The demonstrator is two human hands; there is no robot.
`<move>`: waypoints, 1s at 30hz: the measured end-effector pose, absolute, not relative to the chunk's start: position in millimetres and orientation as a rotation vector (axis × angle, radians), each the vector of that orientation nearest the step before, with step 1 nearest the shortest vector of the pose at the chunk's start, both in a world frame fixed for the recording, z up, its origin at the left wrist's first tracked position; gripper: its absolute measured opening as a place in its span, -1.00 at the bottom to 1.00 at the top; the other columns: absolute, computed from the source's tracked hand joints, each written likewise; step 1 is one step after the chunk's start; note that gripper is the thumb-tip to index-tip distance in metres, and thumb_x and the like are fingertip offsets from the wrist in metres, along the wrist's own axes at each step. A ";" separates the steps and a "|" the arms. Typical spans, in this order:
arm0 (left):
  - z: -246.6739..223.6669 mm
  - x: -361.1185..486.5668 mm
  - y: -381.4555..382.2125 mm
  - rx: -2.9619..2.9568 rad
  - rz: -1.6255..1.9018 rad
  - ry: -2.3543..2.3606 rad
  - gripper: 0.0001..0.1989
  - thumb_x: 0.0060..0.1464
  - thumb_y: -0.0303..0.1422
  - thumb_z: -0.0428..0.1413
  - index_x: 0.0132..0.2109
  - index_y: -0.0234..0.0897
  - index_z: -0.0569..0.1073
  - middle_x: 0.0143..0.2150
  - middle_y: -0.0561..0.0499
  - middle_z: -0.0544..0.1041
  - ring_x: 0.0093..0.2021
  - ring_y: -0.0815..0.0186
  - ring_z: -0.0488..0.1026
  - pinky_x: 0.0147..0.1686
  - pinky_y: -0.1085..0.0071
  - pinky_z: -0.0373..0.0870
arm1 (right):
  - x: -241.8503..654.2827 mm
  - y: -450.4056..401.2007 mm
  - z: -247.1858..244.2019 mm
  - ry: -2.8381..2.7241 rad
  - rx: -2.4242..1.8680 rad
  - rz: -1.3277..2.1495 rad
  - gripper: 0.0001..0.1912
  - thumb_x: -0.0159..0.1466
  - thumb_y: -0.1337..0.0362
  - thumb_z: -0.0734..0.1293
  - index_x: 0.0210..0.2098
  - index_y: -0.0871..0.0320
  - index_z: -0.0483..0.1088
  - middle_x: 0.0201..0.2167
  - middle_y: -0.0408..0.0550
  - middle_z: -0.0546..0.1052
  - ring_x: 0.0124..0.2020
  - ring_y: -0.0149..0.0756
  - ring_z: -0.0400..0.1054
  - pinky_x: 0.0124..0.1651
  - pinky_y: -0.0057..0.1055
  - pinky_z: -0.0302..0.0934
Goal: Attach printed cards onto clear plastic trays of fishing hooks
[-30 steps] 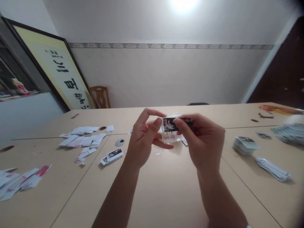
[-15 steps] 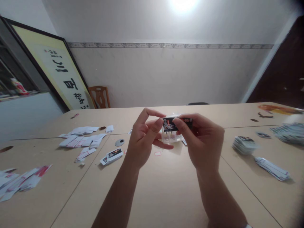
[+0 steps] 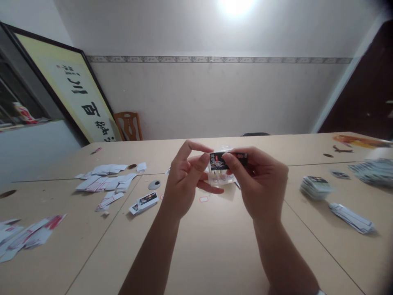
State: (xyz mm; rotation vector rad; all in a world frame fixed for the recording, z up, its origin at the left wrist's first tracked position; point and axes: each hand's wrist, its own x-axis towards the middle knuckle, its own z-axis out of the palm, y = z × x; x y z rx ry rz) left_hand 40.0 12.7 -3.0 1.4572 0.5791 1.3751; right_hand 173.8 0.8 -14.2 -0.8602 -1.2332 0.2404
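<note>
Above the middle of the table, both hands hold a small clear plastic pack. A black printed label with white and red marks lies across its upper front. My left hand grips the left edge, thumb at the label's left end and fingers behind and below. My right hand holds the right side, its thumb pressed on the label's face. Small pale items show dimly through the plastic; their kind cannot be made out. The right part of the pack is hidden behind my right thumb and palm.
White paper slips lie in piles at left, near a stack of black-printed labels. To the right sit a stack of clear packs, folded white strips and a larger heap of packs. A red-framed sticker lies below my hands.
My right hand has shifted very slightly to the left, with its thumb still on the label. Otherwise the hold and the table look the same.
</note>
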 end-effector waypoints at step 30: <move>-9.8 35.6 21.9 1.453 1.345 0.526 -0.72 0.21 -0.14 0.15 -0.06 -0.18 0.33 -0.36 0.09 0.57 -0.44 0.22 0.63 -0.54 0.37 0.64 | 173.6 -0.9 -13.1 -1.244 -0.902 0.231 -0.92 0.20 0.25 0.45 -0.40 0.12 0.55 -0.52 -0.17 0.58 -0.56 -0.39 0.43 -0.54 -0.46 0.24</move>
